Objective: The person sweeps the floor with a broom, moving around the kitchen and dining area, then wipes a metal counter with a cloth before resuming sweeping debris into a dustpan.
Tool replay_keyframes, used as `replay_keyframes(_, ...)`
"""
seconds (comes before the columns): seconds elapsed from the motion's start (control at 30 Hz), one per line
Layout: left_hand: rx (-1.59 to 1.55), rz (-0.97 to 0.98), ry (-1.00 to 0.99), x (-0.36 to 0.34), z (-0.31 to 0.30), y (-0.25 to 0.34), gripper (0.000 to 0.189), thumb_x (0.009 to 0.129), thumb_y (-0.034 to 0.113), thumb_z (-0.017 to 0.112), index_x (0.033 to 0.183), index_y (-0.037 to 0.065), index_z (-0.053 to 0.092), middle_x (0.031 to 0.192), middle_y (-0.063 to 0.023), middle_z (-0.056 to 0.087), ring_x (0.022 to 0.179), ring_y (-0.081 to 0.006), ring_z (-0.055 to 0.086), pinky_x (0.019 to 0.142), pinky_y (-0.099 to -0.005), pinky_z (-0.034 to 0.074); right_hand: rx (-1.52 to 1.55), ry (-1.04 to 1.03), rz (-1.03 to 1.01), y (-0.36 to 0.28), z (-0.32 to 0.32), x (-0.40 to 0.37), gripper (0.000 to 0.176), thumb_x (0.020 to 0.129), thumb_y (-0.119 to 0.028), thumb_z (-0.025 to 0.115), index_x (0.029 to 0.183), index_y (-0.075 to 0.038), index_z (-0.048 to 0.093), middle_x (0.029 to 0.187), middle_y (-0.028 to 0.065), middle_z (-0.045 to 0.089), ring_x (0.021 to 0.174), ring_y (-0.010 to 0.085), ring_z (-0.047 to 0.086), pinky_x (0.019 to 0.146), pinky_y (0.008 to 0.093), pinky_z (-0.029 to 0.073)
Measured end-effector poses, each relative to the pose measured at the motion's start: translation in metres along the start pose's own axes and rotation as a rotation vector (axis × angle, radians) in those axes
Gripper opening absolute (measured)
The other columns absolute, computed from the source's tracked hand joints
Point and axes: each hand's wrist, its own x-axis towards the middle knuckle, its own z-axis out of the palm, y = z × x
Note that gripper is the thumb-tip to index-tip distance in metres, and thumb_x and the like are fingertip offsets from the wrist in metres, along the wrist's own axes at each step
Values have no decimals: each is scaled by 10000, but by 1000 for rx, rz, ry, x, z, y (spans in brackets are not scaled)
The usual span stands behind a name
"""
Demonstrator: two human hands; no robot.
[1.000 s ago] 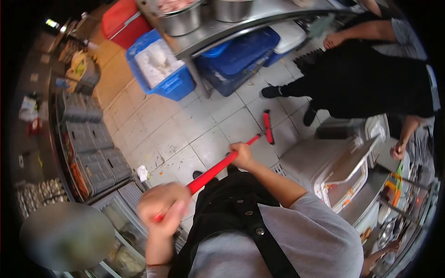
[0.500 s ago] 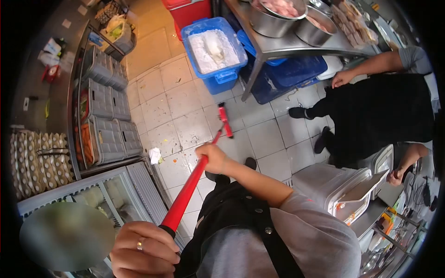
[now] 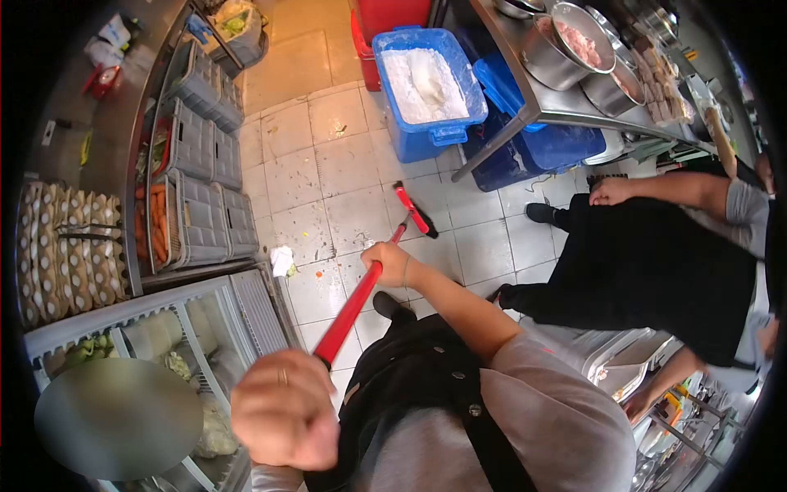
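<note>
A long red-handled broom (image 3: 352, 316) slants down and away from me to the floor. Its red head with dark bristles (image 3: 416, 211) rests on the white tiles. My left hand (image 3: 287, 410), wearing a ring and slightly blurred, is closed around the handle's upper end. Farther down the shaft, my right hand (image 3: 389, 264) wraps it too. Food scraps and dark bits (image 3: 328, 184) are scattered over the floor left of the broom head. A crumpled white paper (image 3: 281, 261) lies by the fridge corner.
A blue tub of white powder (image 3: 430, 135) stands ahead, beside a steel table (image 3: 566, 107) bearing pots of meat. Grey crates (image 3: 201, 217) and a glass-topped fridge (image 3: 246, 307) line the left. At right, a co-worker in a black apron (image 3: 648, 254) stands close by.
The broom head has turned and shifted slightly right, with both my hands still on the handle. My view has moved left. The co-worker has shifted, one arm now lower beside the white containers.
</note>
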Motion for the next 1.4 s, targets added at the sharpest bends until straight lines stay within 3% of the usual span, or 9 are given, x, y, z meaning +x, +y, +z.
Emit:
replay_keyframes(0.13,-387,233,10,-3,-33,-3,292,748,25,610,589,101,376,534,-7,484,428,-125,482,401,-233,421,-99,168,-28,-31,-2,6,151,608,-103,603,575,-29,475,592,180,527,630,394,539,573,433,436)
replay_keyframes(0.23,-153,-298,358,-30,-40,-35,330,788,-22,527,551,95,330,515,-49,468,448,-174,457,462,-335,395,-210,132,136,28,2,16,171,619,-141,622,575,-47,486,621,180,540,654,394,543,601,443,439)
replay_keyframes(0.37,-30,-280,375,-54,-35,-71,375,750,-73,558,525,90,308,475,-36,445,442,-150,463,468,-312,403,-249,107,8,69,19,40,205,615,-203,640,570,-65,496,639,179,551,659,385,549,607,449,440)
replay_keyframes(0.67,-49,213,-122,26,-52,25,284,688,-24,638,562,107,420,552,-43,538,496,-173,562,486,-297,483,171,2,-74,-67,25,80,156,620,-84,592,545,-41,462,556,172,505,543,346,519,512,407,401)
replay_keyframes(0.73,-77,362,88,28,-38,43,318,750,115,662,589,120,388,475,2,484,392,-115,463,415,-218,414,124,67,-161,-87,15,68,161,624,-96,595,548,-40,464,566,180,509,559,362,522,520,413,405)
replay_keyframes(0.9,-414,101,53,34,-16,29,292,750,222,702,632,101,464,519,-20,529,435,-123,522,448,-236,450,-10,243,-56,-63,-16,16,169,631,-135,600,562,-42,476,577,185,515,599,382,530,553,434,419)
replay_keyframes(1.07,-515,171,-691,65,7,-20,329,710,268,732,860,67,519,752,-89,601,681,-191,615,620,-323,502,-97,469,173,-55,-67,-79,168,614,-129,623,579,-47,480,583,173,520,612,381,535,574,444,418)
replay_keyframes(1.2,-323,-123,-447,68,104,-24,754,644,152,750,1248,41,311,1241,-228,402,1168,-315,421,1006,-440,298,-132,797,444,-25,-135,-166,157,641,-110,630,617,-31,496,612,187,529,626,374,541,566,428,405)
replay_keyframes(1.4,-298,-318,-639,85,187,-57,605,714,112,696,1203,-8,361,1178,-191,463,1116,-284,466,978,-414,340,-2,1207,702,0,-212,-338,299,710,-289,735,679,-44,567,582,77,549,525,186,497,527,307,411)
